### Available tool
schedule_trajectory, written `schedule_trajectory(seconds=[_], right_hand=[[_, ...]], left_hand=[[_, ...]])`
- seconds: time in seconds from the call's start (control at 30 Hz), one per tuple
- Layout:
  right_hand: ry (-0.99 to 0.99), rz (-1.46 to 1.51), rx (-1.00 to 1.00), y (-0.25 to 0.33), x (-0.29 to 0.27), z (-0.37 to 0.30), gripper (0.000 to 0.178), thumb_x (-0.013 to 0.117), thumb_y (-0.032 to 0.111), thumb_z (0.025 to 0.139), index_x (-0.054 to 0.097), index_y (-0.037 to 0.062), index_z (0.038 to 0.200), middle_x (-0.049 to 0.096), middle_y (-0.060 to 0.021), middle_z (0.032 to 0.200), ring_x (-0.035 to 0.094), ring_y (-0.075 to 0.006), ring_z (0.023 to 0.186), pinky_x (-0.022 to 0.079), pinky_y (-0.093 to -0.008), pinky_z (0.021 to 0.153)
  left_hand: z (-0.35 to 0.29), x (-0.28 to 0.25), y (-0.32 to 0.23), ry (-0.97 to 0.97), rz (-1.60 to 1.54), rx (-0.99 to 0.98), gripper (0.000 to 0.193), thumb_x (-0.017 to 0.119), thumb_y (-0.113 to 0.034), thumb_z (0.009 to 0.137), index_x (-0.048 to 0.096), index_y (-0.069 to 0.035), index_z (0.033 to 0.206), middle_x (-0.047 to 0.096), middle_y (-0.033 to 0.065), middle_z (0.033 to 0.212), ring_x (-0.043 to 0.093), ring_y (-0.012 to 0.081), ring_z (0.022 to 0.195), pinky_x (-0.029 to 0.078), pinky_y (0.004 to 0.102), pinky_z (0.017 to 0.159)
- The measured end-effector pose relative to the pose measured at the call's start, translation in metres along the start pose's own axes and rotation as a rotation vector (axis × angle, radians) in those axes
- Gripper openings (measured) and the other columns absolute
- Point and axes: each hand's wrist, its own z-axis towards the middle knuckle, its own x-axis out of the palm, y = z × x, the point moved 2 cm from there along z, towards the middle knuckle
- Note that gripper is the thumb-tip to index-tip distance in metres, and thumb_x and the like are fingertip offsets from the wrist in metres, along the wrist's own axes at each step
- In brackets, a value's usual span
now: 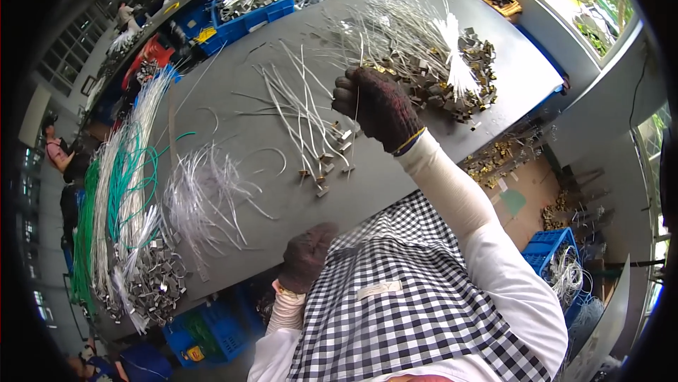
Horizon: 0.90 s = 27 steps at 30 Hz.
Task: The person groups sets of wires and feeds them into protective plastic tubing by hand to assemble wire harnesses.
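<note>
- The person's right hand (379,105), in a dark knitted glove, is raised over the bench (367,202), fingers curled around a thin strand (361,48) that sticks up above the fist and shows again below it.
- The left hand (308,258), gloved alike, is low at the near edge of the bench, beside the checked apron (381,297); its fingers are mostly hidden, so whether it holds anything cannot be told.
- Just left of the right hand, a loose group of pale wires (291,103) lies on the bench, fanned out, with small metal ends toward the person.
- Behind and to the right of that hand is a much larger heap of wires (395,25), with many dark and brassy end pieces (466,85) and a bunch of white ties (450,46) on top.
- A tangle of clear strips (205,187) spreads on the left part of the bench.
- Beyond it, along the left side, long white and green cords (131,184) lie in a thick bundle, with a cluster of grey metal pieces (159,286) at the near end.
- A blue crate (254,20) full of wires stands past the far side; another blue crate (547,249) sits at the right, near brassy bits scattered on the floor (519,223).
</note>
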Motion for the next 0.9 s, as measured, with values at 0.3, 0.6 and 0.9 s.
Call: schedule_trajectory(seconds=[0.3, 0.6, 0.9], right_hand=[[-0.135, 0.179, 0.007, -0.026, 0.068, -0.065, 0.028, 0.059, 0.026, 0.1, 0.057, 0.0, 0.109, 0.062, -0.0086, 0.1, 0.066, -0.0228, 0.09, 0.056, -0.0398, 0.085], [-0.182, 0.096, 0.146, -0.028, 0.037, -0.047, 0.034, 0.065, 0.028, 0.098, 0.059, 0.0005, 0.118, 0.068, -0.0133, 0.107, 0.069, -0.0257, 0.095, 0.057, -0.0426, 0.089], [-0.142, -0.023, 0.077, -0.039, 0.084, -0.096, 0.032, 0.064, 0.027, 0.099, 0.062, -0.0008, 0.115, 0.069, -0.0107, 0.105, 0.068, -0.0238, 0.099, 0.056, -0.0397, 0.092]], left_hand=[[-0.009, -0.001, 0.009, -0.09, 0.003, -0.053, 0.022, 0.057, -0.02, 0.099, 0.071, -0.004, 0.108, 0.074, 0.0133, 0.093, 0.07, 0.0234, 0.08, 0.053, 0.033, 0.073], [-0.01, -0.007, 0.009, -0.093, -0.048, -0.082, 0.022, 0.057, -0.019, 0.099, 0.071, -0.004, 0.107, 0.074, 0.0136, 0.092, 0.071, 0.0245, 0.085, 0.053, 0.0336, 0.077], [-0.007, -0.006, 0.017, -0.024, -0.047, -0.013, 0.019, 0.058, -0.013, 0.093, 0.07, -0.002, 0.104, 0.073, 0.0143, 0.096, 0.07, 0.029, 0.089, 0.055, 0.0368, 0.079]])
